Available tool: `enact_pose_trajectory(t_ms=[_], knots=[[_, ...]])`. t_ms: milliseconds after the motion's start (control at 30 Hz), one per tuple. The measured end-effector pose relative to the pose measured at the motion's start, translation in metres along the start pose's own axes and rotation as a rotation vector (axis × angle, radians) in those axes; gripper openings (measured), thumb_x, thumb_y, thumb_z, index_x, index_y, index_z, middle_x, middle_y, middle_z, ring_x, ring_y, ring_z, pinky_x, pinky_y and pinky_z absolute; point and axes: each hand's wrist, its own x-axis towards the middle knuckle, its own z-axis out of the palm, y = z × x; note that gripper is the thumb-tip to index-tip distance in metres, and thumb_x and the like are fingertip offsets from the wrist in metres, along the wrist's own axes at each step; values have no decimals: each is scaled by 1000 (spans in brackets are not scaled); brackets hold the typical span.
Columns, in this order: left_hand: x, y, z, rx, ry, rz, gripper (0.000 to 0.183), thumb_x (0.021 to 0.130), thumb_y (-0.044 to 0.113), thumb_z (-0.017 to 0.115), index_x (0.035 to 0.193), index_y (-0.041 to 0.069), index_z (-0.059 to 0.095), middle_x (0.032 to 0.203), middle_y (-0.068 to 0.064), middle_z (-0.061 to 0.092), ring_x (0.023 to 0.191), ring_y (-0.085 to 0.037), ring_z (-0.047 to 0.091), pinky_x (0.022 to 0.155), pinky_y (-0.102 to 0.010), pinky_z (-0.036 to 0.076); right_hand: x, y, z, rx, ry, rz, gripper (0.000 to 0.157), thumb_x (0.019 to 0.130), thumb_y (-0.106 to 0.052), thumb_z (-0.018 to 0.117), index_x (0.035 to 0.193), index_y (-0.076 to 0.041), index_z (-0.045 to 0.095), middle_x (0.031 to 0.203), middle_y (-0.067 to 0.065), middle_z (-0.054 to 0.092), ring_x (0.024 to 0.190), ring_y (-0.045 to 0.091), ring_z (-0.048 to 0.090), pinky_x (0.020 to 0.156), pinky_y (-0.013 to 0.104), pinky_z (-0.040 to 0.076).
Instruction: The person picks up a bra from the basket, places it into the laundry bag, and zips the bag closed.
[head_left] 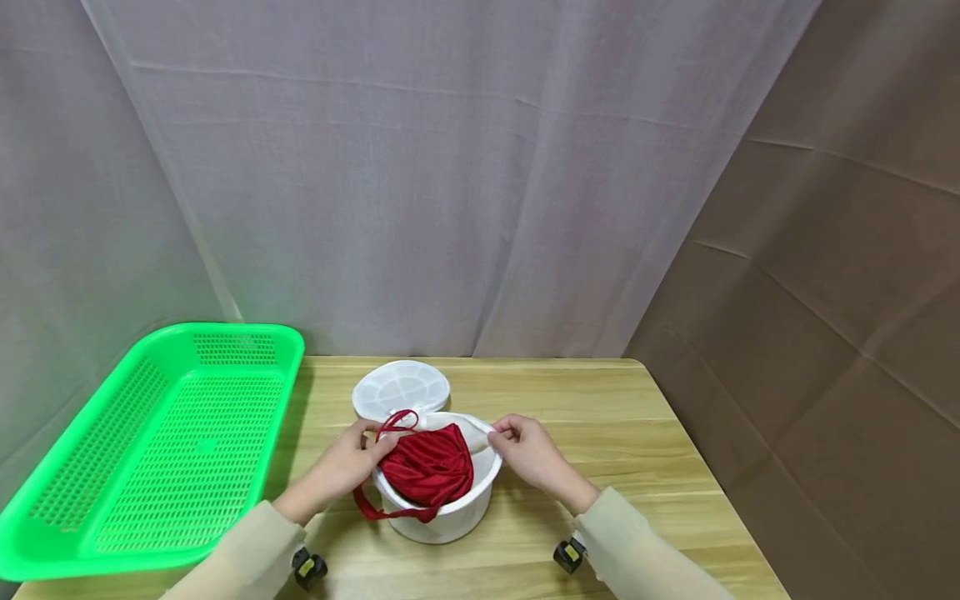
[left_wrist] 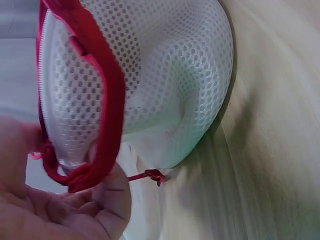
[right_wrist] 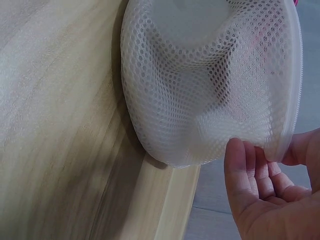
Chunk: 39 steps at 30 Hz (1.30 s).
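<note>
Left hand (head_left: 351,460), right hand (head_left: 529,452): 2 pinches

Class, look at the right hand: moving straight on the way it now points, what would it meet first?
The white mesh bag, since the right hand pinches its rim; farther along, depth is too unclear to say.

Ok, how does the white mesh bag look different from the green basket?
The mesh bag is white, while the basket is bright green.
The mesh bag is small and round; the basket is bigger and longer, with rounded corners.
The mesh bag has red cloth in it and the left hand and right hand at its rim; neither hand touches the basket.
Both are open on top and full of small holes.
</note>
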Motion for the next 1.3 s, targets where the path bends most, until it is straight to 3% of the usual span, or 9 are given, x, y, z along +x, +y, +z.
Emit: enact_pose_trajectory(t_ms=[133, 300, 467, 533, 667, 833, 900, 1033, 1300], knots=[[2, 1, 3, -1, 26, 28, 35, 90, 26, 68, 116, 4, 58, 72, -4, 54, 56, -16, 50, 47, -28, 41, 0, 0, 0, -17, 17, -3, 12, 92, -11, 62, 96, 0, 65, 81, 5, 63, 68, 15, 59, 58, 26, 51], [3, 5, 3, -51, 27, 90, 31, 87, 13, 69, 113, 1, 56, 67, -4, 54, 56, -14, 50, 47, -25, 40, 1, 0, 1, 0, 58, -34, 10, 92, -11, 63, 94, -2, 66, 80, 4, 62, 69, 15, 57, 58, 25, 50], [4, 15, -2, -59, 66, 160, 34, 83, 2, 69, 115, 0, 56, 65, -4, 51, 55, -12, 48, 49, -25, 41, -11, -33, -4, 37, 91, -49, 8, 92, -5, 62, 93, 2, 66, 80, 9, 63, 69, 17, 56, 59, 22, 47], [3, 19, -5, -18, 113, 194, 34, 82, 0, 69, 114, 2, 57, 65, -3, 49, 55, -12, 46, 50, -25, 40, -17, -48, -7, 48, 96, -46, 8, 93, -2, 61, 94, 4, 66, 82, 13, 63, 70, 18, 56, 59, 22, 47], [4, 24, -14, 134, 237, 276, 32, 82, -1, 68, 112, 5, 60, 64, -1, 47, 54, -12, 44, 51, -27, 39, -19, -57, -11, 67, 101, -53, 9, 94, -3, 61, 96, 4, 65, 85, 17, 64, 72, 22, 59, 62, 23, 50], [5, 26, -29, 385, 425, 381, 31, 81, -1, 65, 111, 8, 63, 68, -1, 55, 56, -20, 47, 50, -38, 40, -17, -59, -12, 112, 89, -75, 11, 94, -2, 59, 98, 7, 64, 87, 22, 64, 73, 24, 62, 64, 26, 54], [6, 24, -33, 455, 449, 379, 32, 80, 0, 65, 111, 9, 63, 69, -2, 56, 55, -22, 48, 49, -41, 40, -12, -51, -10, 126, 84, -78, 11, 94, -1, 59, 98, 8, 63, 88, 23, 63, 73, 26, 62, 65, 27, 55], [7, 19, -34, 464, 342, 315, 34, 82, 6, 68, 115, 6, 60, 67, 0, 52, 53, -18, 46, 48, -35, 39, -4, -31, -6, 128, 92, -69, 11, 93, -3, 61, 98, 7, 64, 87, 20, 64, 72, 24, 62, 64, 27, 54], [5, 17, -41, 199, 110, 244, 45, 86, 15, 73, 120, -4, 51, 67, -2, 54, 57, -12, 50, 50, -27, 43, 2, -12, -6, 128, 115, -37, 8, 93, -8, 63, 94, -1, 67, 84, 10, 64, 71, 19, 60, 64, 28, 54]])
